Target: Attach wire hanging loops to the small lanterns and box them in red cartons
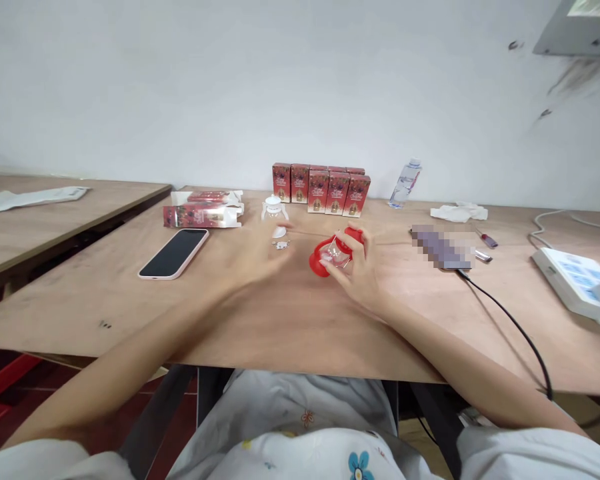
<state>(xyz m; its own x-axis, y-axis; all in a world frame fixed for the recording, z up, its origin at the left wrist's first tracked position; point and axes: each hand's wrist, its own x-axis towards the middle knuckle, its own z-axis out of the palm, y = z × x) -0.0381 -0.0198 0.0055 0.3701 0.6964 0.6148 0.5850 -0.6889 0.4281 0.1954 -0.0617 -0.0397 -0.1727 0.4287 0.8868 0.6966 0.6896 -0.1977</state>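
Observation:
My right hand (363, 267) is closed around a small red lantern-like ornament (317, 261) with a clear middle and thin metal wires, tilted just above the table or touching it; I cannot tell which. My left hand (260, 253) is smeared by motion, so its fingers do not show clearly. Close to it lie a small white dome-shaped piece (279, 232) and a little white cut-out piece with metal bits (281, 245). Behind these stands a white lantern-like ornament (275, 208) with a clear body.
Several red printed boxes (326, 193) stand against the wall. Opened boxes (200, 215) and a phone (174, 255) lie left. On the right are a tilted clear bottle (405, 183), tissue (459, 212), a screwdriver (489, 241), a pixelated device (440, 248) with a black cable (515, 327), and a white box (575, 280).

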